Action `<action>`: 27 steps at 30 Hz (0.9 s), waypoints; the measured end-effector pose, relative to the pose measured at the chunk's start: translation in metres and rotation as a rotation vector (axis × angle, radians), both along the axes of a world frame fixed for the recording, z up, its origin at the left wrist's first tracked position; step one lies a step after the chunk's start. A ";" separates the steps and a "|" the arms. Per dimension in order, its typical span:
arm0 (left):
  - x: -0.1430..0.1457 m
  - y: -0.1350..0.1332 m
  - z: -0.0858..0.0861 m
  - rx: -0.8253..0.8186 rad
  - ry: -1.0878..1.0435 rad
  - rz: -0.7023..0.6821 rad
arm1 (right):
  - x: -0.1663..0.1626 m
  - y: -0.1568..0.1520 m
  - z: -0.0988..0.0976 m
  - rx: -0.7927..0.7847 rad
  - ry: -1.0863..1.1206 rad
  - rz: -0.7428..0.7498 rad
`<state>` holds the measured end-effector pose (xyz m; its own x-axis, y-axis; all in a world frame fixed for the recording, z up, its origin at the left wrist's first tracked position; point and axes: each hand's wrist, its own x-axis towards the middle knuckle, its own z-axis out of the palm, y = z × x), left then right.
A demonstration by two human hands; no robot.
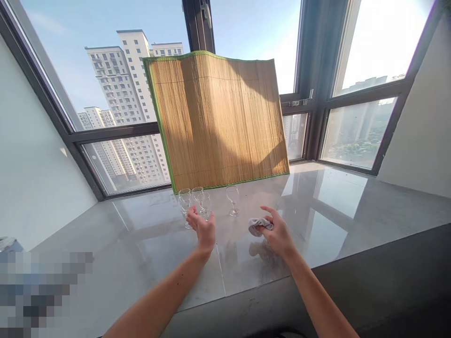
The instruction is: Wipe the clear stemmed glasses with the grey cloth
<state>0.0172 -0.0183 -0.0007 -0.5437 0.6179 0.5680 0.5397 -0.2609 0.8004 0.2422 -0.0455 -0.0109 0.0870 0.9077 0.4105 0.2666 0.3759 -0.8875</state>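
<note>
My left hand (202, 230) is beside a small group of clear stemmed glasses at the foot of the mat. Its thumb and fingers are apart, on either side of the nearest stemmed glass (203, 202), whose lower part the hand hides; whether they touch it is hard to make out. Another stemmed glass (184, 199) and one more behind (197, 191) stand close by. A single stemmed glass (232, 199) stands upright between my hands. My right hand (278, 232) grips a crumpled pale grey cloth (260, 225) above the ledge, index finger stretched out.
A bamboo mat (218, 122) with green edging leans against the window behind the glasses. The glossy grey tiled ledge (155, 263) reflects the windows and ends at a front edge near me. White walls (419, 122) bound it on both sides. A blurred patch covers the lower left.
</note>
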 end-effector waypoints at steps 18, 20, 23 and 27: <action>0.017 -0.010 0.004 -0.178 0.441 -0.591 | -0.002 -0.002 0.001 0.047 -0.175 -0.083; 0.022 -0.016 0.007 -0.229 0.630 -0.583 | -0.004 -0.004 0.002 0.048 -0.165 -0.070; 0.021 -0.019 0.009 -0.310 0.763 -0.525 | -0.007 -0.008 0.005 0.060 -0.081 0.050; 0.017 -0.019 0.013 -0.363 0.885 -0.449 | -0.010 -0.013 0.009 0.122 0.039 0.148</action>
<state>0.0347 -0.0375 0.0125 0.2947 0.8718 0.3913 0.8822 -0.4056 0.2391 0.2319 -0.0585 -0.0018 -0.0260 0.8556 0.5169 0.1666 0.5136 -0.8417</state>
